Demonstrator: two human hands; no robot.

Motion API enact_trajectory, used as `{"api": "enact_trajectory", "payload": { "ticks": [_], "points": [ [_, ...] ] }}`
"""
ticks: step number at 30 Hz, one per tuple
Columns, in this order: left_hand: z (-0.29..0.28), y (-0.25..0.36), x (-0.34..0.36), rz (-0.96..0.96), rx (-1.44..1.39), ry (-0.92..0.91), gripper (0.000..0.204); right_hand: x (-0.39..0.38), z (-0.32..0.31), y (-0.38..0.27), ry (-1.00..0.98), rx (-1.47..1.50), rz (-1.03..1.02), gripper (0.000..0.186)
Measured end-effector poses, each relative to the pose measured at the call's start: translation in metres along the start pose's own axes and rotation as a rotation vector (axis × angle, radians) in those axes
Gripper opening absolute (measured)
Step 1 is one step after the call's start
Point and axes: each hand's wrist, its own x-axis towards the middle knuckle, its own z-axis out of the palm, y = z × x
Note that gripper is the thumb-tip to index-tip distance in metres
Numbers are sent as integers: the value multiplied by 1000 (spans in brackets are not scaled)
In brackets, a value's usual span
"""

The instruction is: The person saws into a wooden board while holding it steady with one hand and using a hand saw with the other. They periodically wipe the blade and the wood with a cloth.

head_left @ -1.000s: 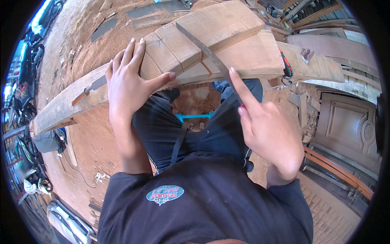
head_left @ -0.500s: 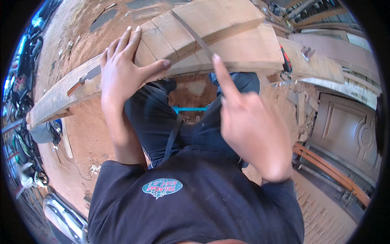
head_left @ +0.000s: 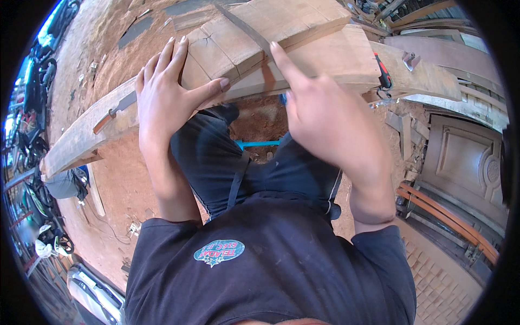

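A thick wooden block (head_left: 260,32) with several cut lines across it lies on a broader plank (head_left: 336,59). My left hand (head_left: 165,81) presses flat on the block's left end, fingers spread and thumb stretched out. My right hand (head_left: 319,114) is wrapped round a handsaw whose handle is hidden in the palm. Its index finger points along the dark saw blade (head_left: 244,28), which slants across the block's top to the right of the cut lines. A chisel (head_left: 112,114) with a wooden handle rests on the wood beside my left hand.
A red-and-black handled tool (head_left: 383,71) lies at the right end of the plank. A carved wooden door panel (head_left: 460,154) leans at the right. Wood offcuts (head_left: 403,130) and sawdust cover the ground. A grey container (head_left: 62,186) stands at the left.
My right hand has moved forward and slightly left, carrying the saw blade farther across the block. My left hand stays planted on the wood.
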Motion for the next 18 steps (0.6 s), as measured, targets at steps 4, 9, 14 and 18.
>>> {"api": "enact_trajectory", "payload": {
  "ticks": [4, 9, 14, 18],
  "points": [
    [0, -1, -1, -21, -10, -6, 118, -4, -4, -6, -25, -39, 25, 70],
    [-4, 0, -2, -16, 9, 6, 117, -48, -26, -7, -105, -47, 117, 68],
    [1, -1, -1, -7, -23, 11, 116, -3, -7, -12, -19, -55, 43, 69],
    [0, -1, -1, -11, -8, -8, 116, -7, -8, -9, -50, -27, 53, 69]
  ]
}}
